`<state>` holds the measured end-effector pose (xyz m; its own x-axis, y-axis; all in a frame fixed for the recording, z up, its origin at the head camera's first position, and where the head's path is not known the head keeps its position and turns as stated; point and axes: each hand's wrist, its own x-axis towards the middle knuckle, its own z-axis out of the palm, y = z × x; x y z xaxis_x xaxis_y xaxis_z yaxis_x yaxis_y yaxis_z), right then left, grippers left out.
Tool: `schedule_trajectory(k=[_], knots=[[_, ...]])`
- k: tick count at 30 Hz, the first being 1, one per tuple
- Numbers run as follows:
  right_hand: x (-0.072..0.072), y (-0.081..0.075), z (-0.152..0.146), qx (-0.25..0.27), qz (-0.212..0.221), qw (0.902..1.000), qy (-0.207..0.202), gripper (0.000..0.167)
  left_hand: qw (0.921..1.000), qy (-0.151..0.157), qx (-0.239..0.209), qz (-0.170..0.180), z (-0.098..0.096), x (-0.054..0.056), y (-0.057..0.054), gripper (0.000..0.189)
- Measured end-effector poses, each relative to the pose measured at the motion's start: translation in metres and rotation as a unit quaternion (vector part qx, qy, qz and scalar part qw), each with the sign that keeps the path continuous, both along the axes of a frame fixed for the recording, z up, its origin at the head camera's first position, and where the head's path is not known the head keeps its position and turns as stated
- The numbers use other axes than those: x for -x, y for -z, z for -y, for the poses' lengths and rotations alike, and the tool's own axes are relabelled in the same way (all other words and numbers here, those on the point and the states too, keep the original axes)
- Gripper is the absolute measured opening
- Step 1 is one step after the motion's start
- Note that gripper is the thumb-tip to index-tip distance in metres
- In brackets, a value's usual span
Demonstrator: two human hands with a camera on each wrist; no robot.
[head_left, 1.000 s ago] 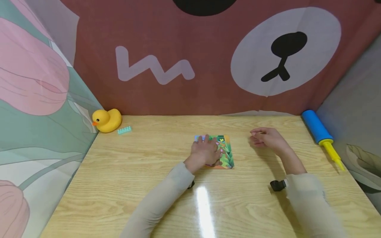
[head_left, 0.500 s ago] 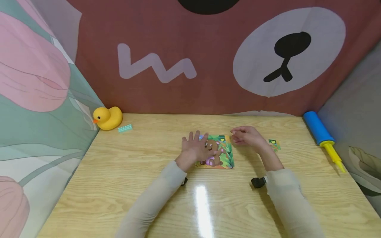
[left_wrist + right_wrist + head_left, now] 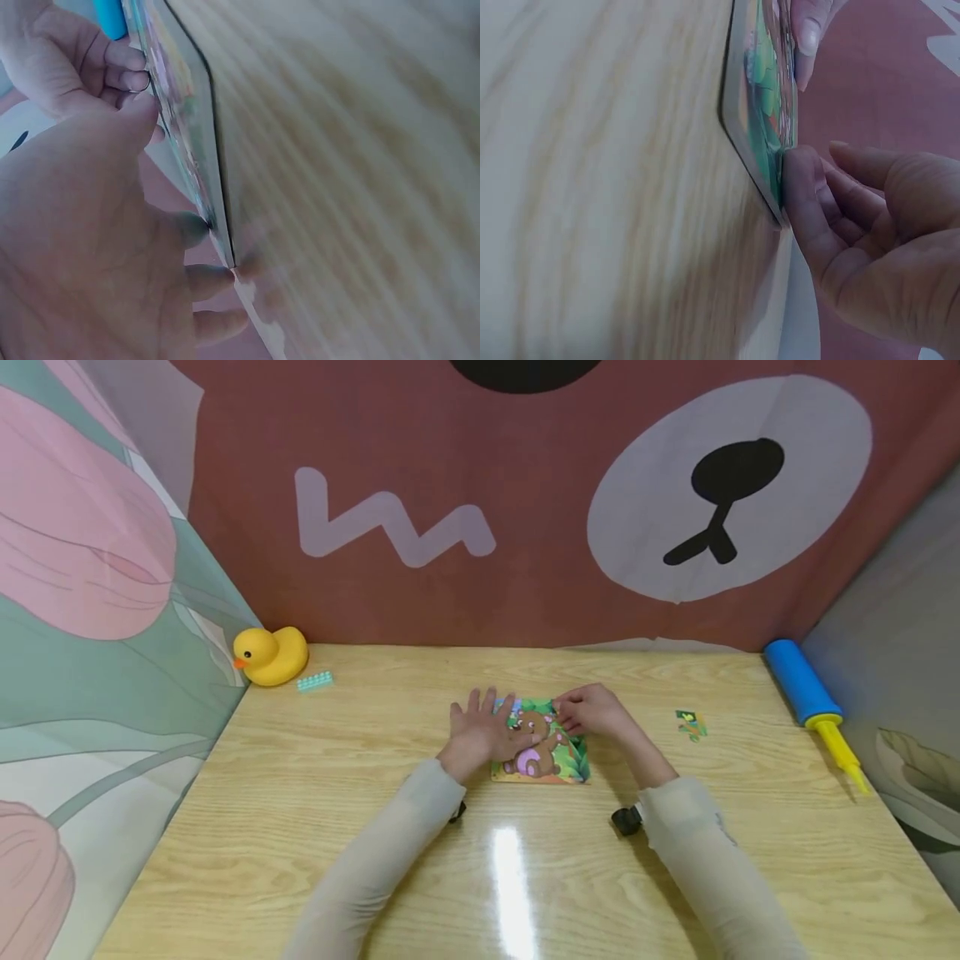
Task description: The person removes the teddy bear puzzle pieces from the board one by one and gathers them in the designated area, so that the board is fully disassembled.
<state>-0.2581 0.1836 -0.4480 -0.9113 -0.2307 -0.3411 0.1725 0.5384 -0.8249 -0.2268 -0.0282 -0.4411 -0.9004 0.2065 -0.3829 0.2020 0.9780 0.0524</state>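
Note:
A jigsaw puzzle board (image 3: 536,768) with a brown bear picture lies flat on the wooden table. My left hand (image 3: 480,727) is spread across its left part, fingers apart and pointing away from me. In the left wrist view, the left fingertips reach the board's edge. My right hand (image 3: 592,712) is at the upper right corner, with loosely bent fingers over the picture. The right wrist view shows its index finger (image 3: 801,176) at the board's surface, thumb apart from it. A loose puzzle piece (image 3: 690,724) lies on the table to the right.
A yellow rubber duck (image 3: 272,657) and a turquoise toy brick (image 3: 315,682) sit at the back left. Along the right side lies a blue and yellow hand pump (image 3: 806,689). A bear-print cloth (image 3: 525,602) closes off the table's back edge.
My right hand has moved left from over the loose piece to the board's upper right corner, uncovering that piece. My left hand has slid left, showing more of the bear.

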Motion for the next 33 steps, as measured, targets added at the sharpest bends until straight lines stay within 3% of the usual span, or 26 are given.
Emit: schedule_trajectory(k=[9,16,26,33], knots=[[-0.0001,0.003,0.004,-0.05,-0.007,0.9987,0.009,0.032,0.9997,0.002,0.023,-0.007,-0.0005,-0.0034,0.0065,0.088],[0.0005,0.0013,0.005,-0.063,-0.018,0.9978,0.01,0.031,0.9981,0.017,0.056,-0.021,-0.0018,-0.0021,0.0044,0.088],[-0.0012,-0.0026,0.0037,-0.034,-0.002,0.9994,-0.005,0.036,0.9944,0.025,0.101,-0.018,-0.0048,-0.0038,0.0004,0.087],[-0.0024,-0.0042,0.0058,-0.008,0.004,1.0,-0.001,0.038,0.9941,0.027,0.104,-0.016,-0.0056,-0.0046,0.0003,0.087]])
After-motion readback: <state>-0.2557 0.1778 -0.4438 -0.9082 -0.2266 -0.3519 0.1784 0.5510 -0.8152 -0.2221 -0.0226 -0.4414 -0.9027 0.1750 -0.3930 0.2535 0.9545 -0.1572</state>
